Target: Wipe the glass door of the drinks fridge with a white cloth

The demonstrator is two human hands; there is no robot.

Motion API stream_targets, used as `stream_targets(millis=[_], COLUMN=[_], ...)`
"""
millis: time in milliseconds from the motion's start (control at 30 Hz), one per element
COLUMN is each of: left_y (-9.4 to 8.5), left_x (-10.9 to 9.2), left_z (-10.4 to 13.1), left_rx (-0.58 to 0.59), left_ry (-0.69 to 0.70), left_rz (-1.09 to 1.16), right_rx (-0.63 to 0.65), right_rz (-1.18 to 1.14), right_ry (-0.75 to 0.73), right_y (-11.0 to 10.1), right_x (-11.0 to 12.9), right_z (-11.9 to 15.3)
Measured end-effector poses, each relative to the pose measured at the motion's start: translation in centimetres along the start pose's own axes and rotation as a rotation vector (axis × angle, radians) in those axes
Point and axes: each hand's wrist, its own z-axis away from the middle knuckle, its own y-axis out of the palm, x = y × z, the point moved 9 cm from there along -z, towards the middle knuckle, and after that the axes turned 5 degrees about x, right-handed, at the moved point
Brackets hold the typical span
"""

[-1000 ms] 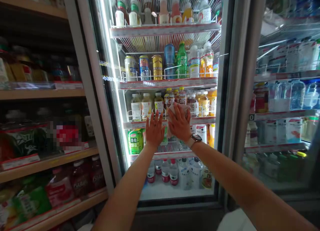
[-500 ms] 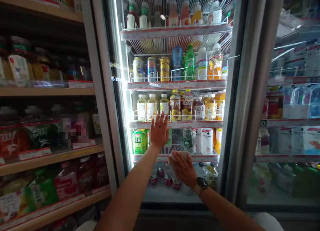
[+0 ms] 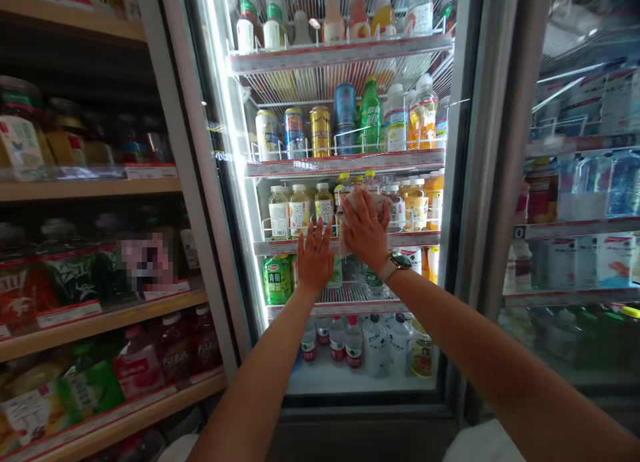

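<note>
At a lit drinks cooler, a crumpled, pale pinkish cloth [image 3: 381, 202] of thin, soft-looking material is spreading under a person's right hand [image 3: 367, 230] against the clear glass door [image 3: 325, 382]. The cloth is bunching in loose folds, its edges peeking out around the fingers and hanging a little below the palm on the left; most of it is hiding beneath the hand. From where I am standing, it is covering part of the third row of drinks, just below the yellow caps of some dark plastic bottles [image 3: 343, 180]. The right hand is holding the cloth beneath its palm and long, slightly parted fingers, while a dark round watch on a pale strap [image 3: 401, 259] is circling the wrist. The left hand [image 3: 315, 261] is grasping nothing, its fingers spreading upward and its palm facing the glass, just below a white-capped bottle with a pale label [image 3: 324, 204] and to the right of a bright green package with white lettering [image 3: 277, 281]. Half a second ago, the right hand and cloth were sitting lower, in front of the bottom shelf's edge; now they are riding higher, close to where they were resting a second ago. The left hand is keeping nearly the same place before the shelves, while the cooler is appearing slightly farther left in view.
</note>
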Motion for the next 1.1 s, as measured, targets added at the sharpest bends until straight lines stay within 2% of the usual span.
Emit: stream_targets(millis=[100, 400, 533, 633, 700, 767, 833, 933, 1000, 1033, 1100], left_y=[0.0, -0.1, -0.1, -0.2, -0.3, -0.3, -0.3, -0.3, -0.3, -0.3, -0.3], left_x=[0.1, 0.0, 0.0, 0.0, -0.1, -0.1, -0.1, 0.0, 0.0, 0.0, 0.1], left_z=[0.0, 0.0, 0.1, 0.1, 0.2, 0.1, 0.1, 0.1, 0.0, 0.0, 0.0], left_rx=[-0.003, 0.009, -0.001, -0.028, -0.041, -0.048, -0.055, -0.059, -0.057, -0.054, -0.055], left_ry=[0.003, -0.002, 0.002, 0.014, 0.020, 0.022, 0.018, 0.016, 0.020, 0.021, 0.020], left_rz=[0.015, 0.007, -0.014, -0.023, -0.020, -0.019, -0.017, 0.013, 0.046, 0.061, 0.077], right_rx=[0.015, 0.190, 0.205, 0.221, 0.224, 0.210, 0.185, 0.107, 0.034, 0.006, -0.023], right_rz=[-0.014, -0.059, -0.059, -0.067, -0.066, -0.057, -0.045, -0.039, -0.034, -0.029, -0.014], right_ry=[-0.066, -0.218, -0.292, -0.374, -0.414, -0.409, -0.336, -0.125, -0.023, 0.006, 0.031], right_y=[1.1, 5.3, 6.1, 6.2, 5.8, 4.8, 3.4, 0.6, -1.0, -1.5, -1.8], right_x=[1.6, 5.3, 6.4, 6.3, 5.4, 3.7, 1.2, -3.6, -6.0, -6.7, -7.2], right_z=[3.2, 16.2, 21.4, 23.4, 22.5, 19.5, 14.6, 6.4, 2.5, 1.4, 1.1])
